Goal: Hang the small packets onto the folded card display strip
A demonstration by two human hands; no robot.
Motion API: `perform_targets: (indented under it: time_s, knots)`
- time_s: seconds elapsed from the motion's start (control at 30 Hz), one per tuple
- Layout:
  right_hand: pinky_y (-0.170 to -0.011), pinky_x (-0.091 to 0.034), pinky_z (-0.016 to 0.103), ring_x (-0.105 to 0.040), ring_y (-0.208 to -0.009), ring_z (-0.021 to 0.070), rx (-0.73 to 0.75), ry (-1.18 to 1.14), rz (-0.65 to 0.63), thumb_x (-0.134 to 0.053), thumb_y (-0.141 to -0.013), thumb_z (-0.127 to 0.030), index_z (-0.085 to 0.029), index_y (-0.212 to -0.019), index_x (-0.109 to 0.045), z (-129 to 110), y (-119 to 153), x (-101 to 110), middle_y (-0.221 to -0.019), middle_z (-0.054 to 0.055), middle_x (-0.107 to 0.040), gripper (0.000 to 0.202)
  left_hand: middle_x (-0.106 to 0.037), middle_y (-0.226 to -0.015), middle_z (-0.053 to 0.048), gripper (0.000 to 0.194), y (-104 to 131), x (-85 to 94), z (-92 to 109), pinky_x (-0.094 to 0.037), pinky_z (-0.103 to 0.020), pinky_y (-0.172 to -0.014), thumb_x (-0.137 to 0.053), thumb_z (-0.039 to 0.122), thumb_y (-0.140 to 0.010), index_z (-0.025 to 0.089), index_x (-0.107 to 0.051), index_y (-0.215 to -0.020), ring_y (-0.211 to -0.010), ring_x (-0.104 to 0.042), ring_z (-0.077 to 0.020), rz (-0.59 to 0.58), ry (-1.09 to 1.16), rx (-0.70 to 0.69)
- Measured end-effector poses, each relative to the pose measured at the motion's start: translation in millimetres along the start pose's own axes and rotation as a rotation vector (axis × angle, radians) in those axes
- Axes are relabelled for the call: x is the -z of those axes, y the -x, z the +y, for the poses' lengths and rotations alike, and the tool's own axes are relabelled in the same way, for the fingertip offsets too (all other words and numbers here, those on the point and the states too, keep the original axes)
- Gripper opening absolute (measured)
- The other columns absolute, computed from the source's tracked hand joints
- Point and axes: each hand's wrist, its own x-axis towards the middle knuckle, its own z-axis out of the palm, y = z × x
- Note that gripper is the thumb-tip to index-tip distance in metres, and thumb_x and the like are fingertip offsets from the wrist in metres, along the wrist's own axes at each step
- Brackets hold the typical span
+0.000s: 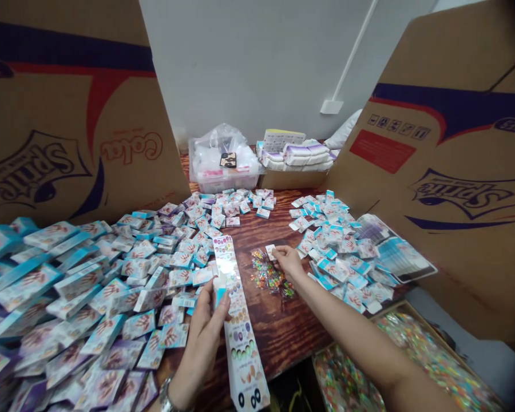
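My left hand (208, 312) is closed round a small white and blue box (218, 288), held upright over a long printed paper strip (240, 332) with pictures of nails. My right hand (286, 260) pinches a small white piece (270, 252) above a little pile of clear packets with bright coloured contents (266, 274) on the wooden table (278, 337). Several small boxes with hand pictures (343, 257) lie just right of my right hand. A big heap of similar boxes (124, 292) covers the table's left side.
Large cardboard sheets stand left (68, 114) and right (467, 171). At the back are a plastic tub with bags (227, 177) and a carton of white packs (292, 180). Printed sheets (401, 254) lie at right. Below the table edge, boxes hold colourful packets (433, 355).
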Motion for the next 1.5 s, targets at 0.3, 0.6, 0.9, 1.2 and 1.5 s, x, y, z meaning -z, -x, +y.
perform_targets:
  time_s: [0.3, 0.6, 0.9, 1.2, 1.5]
  knots:
    - [-0.082, -0.051, 0.040, -0.058, -0.098, 0.0206, -0.110, 0.420, -0.028, -0.054, -0.090, -0.032, -0.016, -0.117, -0.053, -1, -18, 4, -0.117, 0.008, -0.056, 0.031, -0.053, -0.130, -0.012, 0.060, 10, 4.5, 6, -0.043, -0.037, -0.096, -0.058, 0.047, -0.079, 0.018, -0.041, -0.128, -0.117, -0.051, -0.0272, -0.075, -0.031, 0.073]
    - [-0.072, -0.045, 0.027, -0.061, -0.083, 0.0178, 0.303, 0.438, -0.043, -0.060, -0.082, -0.030, -0.017, -0.103, -0.059, -49, 13, 28, -0.088, 0.003, -0.067, 0.025, -0.060, -0.121, -0.011, 0.049, 8, 36.6, -7, -0.045, -0.042, -0.094, -0.063, 0.036, -0.077, 0.021, -0.052, -0.122, -0.111, -0.056, -0.0267, -0.056, -0.495, -0.274]
    - [-0.068, -0.043, 0.028, -0.057, -0.079, 0.0166, 0.973, 0.481, -0.400, -0.045, -0.091, -0.027, -0.020, -0.096, -0.056, -94, 126, 24, -0.089, 0.004, -0.061, 0.014, -0.054, -0.128, -0.014, 0.049, 12, 37.0, -11, -0.043, -0.044, -0.098, -0.053, 0.025, -0.086, 0.018, -0.040, -0.132, -0.118, -0.051, -0.0248, -0.131, -0.726, -0.446]
    - [-0.061, -0.042, 0.032, -0.054, -0.072, 0.0190, 1.553, 1.065, -0.402, -0.036, -0.092, -0.012, -0.020, -0.096, -0.060, -100, 139, 15, -0.082, 0.007, -0.062, 0.025, -0.054, -0.126, -0.014, 0.053, 17, 42.0, -8, -0.045, -0.045, -0.095, -0.051, 0.022, -0.087, 0.020, -0.033, -0.137, -0.115, -0.053, -0.0249, -0.142, -0.794, -0.520]
    - [-0.074, -0.048, 0.038, -0.056, -0.089, 0.0225, 1.474, 0.754, -0.591, -0.037, -0.091, -0.009, -0.018, -0.105, -0.059, -100, 148, 12, -0.100, 0.012, -0.063, 0.029, -0.061, -0.111, -0.014, 0.052, 18, 35.8, 8, -0.052, -0.041, -0.081, -0.054, 0.025, -0.084, 0.018, -0.038, -0.134, -0.099, -0.061, -0.0256, -0.194, -0.873, -0.425]
